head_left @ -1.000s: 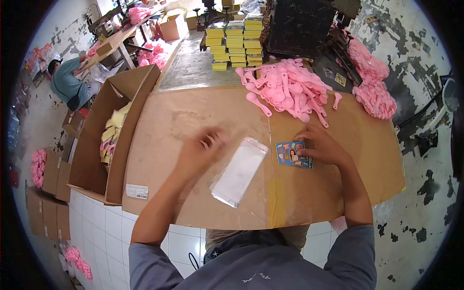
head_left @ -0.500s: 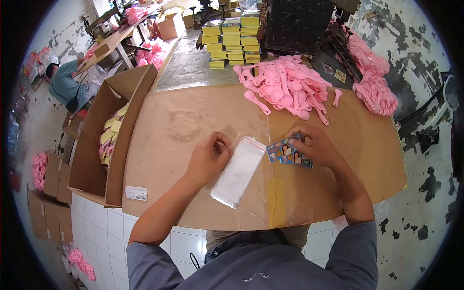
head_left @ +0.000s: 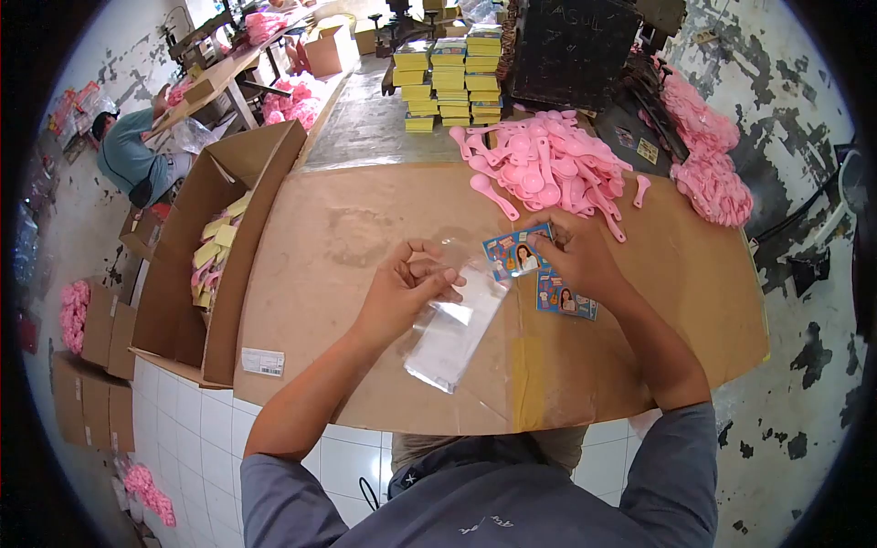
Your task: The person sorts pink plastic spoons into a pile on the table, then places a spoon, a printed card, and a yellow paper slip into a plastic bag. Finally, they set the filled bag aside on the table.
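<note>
My left hand pinches a clear plastic bag, which is lifted a little over a stack of similar bags on the cardboard sheet. Between the fingers of my right hand is a blue printed card, close to the bag's upper end. Below that hand, more blue cards lie on the cardboard, partly hidden by my fingers and wrist. A heap of pink plastic scoops lies beyond my right hand.
Stacks of yellow-edged cards stand at the back. On the left is a tall open carton with packed pieces inside. Bagged pink scoops lie at the far right. A person sits at a bench on the far left.
My left hand has taken hold of a bag and raised it from the stack. My right hand has lifted a card off the others and moved it left toward the bag.
</note>
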Demonstrator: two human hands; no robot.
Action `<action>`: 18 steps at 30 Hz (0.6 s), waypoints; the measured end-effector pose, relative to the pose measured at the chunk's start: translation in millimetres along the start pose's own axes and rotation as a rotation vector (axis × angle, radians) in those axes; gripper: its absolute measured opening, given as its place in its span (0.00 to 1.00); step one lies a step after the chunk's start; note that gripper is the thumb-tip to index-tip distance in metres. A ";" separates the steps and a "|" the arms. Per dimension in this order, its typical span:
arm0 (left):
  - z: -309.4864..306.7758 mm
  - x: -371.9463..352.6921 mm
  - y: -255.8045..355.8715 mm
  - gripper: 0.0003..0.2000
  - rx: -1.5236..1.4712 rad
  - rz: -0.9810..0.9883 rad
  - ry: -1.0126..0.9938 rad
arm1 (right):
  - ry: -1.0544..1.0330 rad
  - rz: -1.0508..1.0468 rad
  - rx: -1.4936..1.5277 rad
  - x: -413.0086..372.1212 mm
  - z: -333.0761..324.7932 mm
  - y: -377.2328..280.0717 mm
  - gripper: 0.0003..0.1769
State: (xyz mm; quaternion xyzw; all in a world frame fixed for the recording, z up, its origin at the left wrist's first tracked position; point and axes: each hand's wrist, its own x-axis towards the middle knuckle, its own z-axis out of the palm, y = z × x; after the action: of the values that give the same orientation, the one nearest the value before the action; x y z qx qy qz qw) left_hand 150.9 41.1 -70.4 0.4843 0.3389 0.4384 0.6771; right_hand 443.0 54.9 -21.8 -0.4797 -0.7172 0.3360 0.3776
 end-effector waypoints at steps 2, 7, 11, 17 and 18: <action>9.4 -3.9 7.1 0.28 -0.013 0.028 0.014 | 0.030 -0.003 0.155 3.3 5.5 5.2 0.10; 14.3 -5.6 7.1 0.38 0.107 0.053 0.026 | 0.077 -0.038 0.295 5.8 11.6 -16.7 0.11; 15.1 -9.1 9.6 0.41 0.245 0.050 0.011 | -0.029 -0.180 0.084 5.9 15.5 -12.6 0.11; 24.6 -15.9 12.4 0.43 0.282 0.070 -0.046 | 0.047 -0.344 -0.189 3.6 14.5 -42.3 0.11; 25.1 -16.5 13.5 0.42 0.232 0.051 -0.037 | 0.061 -0.305 -0.147 4.3 13.3 -42.0 0.10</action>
State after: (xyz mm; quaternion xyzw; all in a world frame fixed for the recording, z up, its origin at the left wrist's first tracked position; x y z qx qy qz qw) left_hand 163.2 19.0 -49.4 0.5760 0.3623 0.4044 0.6111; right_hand 412.2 44.2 8.1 -0.4015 -0.7925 0.2066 0.4099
